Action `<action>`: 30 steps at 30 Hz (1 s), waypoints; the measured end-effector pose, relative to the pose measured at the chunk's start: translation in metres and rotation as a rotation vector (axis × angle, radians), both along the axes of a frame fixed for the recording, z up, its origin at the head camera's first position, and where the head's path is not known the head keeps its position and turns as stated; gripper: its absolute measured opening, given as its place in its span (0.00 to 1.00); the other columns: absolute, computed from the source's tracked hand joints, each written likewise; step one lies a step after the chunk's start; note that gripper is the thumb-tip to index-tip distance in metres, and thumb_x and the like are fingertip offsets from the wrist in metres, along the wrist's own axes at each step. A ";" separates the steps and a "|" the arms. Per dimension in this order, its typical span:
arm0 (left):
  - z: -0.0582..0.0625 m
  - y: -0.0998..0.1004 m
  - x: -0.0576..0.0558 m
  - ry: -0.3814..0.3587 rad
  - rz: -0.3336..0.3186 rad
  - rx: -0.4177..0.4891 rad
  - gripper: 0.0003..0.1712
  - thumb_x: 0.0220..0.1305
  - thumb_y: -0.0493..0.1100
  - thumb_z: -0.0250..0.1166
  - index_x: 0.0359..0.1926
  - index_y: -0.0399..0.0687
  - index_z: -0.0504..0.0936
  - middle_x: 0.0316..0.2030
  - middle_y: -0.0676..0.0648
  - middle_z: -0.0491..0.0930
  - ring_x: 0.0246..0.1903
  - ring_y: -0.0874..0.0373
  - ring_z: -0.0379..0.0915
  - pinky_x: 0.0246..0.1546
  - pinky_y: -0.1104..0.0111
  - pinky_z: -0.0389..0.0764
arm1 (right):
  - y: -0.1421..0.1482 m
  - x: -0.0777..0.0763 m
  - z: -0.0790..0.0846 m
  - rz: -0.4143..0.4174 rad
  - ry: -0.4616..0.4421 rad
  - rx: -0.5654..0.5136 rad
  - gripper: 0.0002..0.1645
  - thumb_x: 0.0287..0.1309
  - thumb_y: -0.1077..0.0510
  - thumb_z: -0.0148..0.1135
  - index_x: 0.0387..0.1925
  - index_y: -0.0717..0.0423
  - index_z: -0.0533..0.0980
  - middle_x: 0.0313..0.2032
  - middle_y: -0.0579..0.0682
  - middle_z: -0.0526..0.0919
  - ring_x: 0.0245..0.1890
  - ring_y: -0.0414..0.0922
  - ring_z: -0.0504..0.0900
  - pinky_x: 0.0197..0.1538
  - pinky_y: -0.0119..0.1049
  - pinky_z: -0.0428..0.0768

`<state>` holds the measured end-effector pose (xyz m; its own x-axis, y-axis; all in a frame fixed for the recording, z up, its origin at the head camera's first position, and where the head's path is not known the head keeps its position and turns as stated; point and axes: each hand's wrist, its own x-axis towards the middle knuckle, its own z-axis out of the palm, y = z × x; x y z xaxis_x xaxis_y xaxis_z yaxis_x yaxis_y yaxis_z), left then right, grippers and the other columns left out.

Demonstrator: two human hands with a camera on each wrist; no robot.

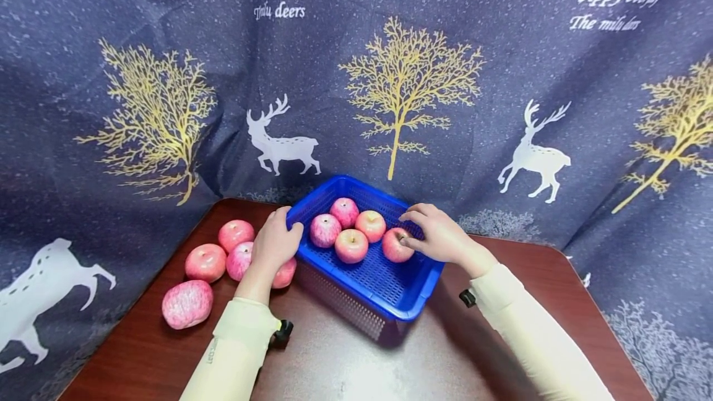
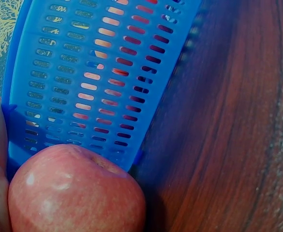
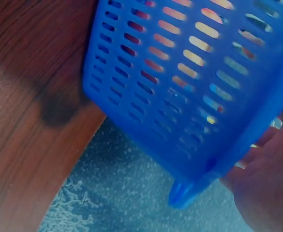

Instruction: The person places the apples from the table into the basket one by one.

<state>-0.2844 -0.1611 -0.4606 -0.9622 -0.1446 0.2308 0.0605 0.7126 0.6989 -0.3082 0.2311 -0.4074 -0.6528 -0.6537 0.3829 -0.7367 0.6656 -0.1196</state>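
Observation:
A blue perforated plastic basket [image 1: 356, 274] stands on the table with several red apples [image 1: 351, 246] inside. My left hand [image 1: 278, 237] grips its left rim, the thumb lying over the inner edge. Close under that hand, outside the basket, is a red apple [image 2: 78, 193]. Reaching over the right rim, my right hand [image 1: 440, 234] has its fingers spread and its thumb at the top of the rightmost apple [image 1: 394, 247]. Blue basket shows in the gap between thumb and fingers. In the right wrist view the rim hides its fingertips.
Several more apples [image 1: 206, 263] lie on the brown wooden table [image 1: 317, 364] left of the basket. A dark blue cloth [image 1: 356, 79] printed with trees and deer hangs behind, close to the basket's far corner.

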 end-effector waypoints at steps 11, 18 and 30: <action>0.001 0.000 0.000 -0.010 -0.011 -0.001 0.35 0.79 0.52 0.56 0.79 0.41 0.72 0.68 0.34 0.78 0.64 0.32 0.78 0.68 0.38 0.76 | 0.030 0.015 0.005 -0.138 -0.077 -0.155 0.33 0.65 0.51 0.81 0.65 0.64 0.82 0.63 0.61 0.83 0.67 0.63 0.79 0.71 0.63 0.75; 0.002 -0.002 0.001 -0.014 -0.017 -0.007 0.35 0.79 0.52 0.56 0.79 0.40 0.71 0.69 0.33 0.77 0.65 0.32 0.78 0.68 0.37 0.75 | 0.043 0.024 -0.008 -0.227 -0.029 -0.289 0.30 0.67 0.53 0.80 0.65 0.61 0.81 0.63 0.60 0.84 0.67 0.61 0.80 0.70 0.61 0.75; 0.000 -0.002 0.001 -0.014 -0.014 0.003 0.35 0.78 0.53 0.57 0.78 0.42 0.72 0.68 0.34 0.78 0.64 0.33 0.78 0.66 0.37 0.76 | 0.050 0.031 -0.033 -0.390 -0.054 -0.498 0.30 0.70 0.57 0.77 0.68 0.64 0.80 0.64 0.65 0.82 0.59 0.65 0.81 0.62 0.60 0.78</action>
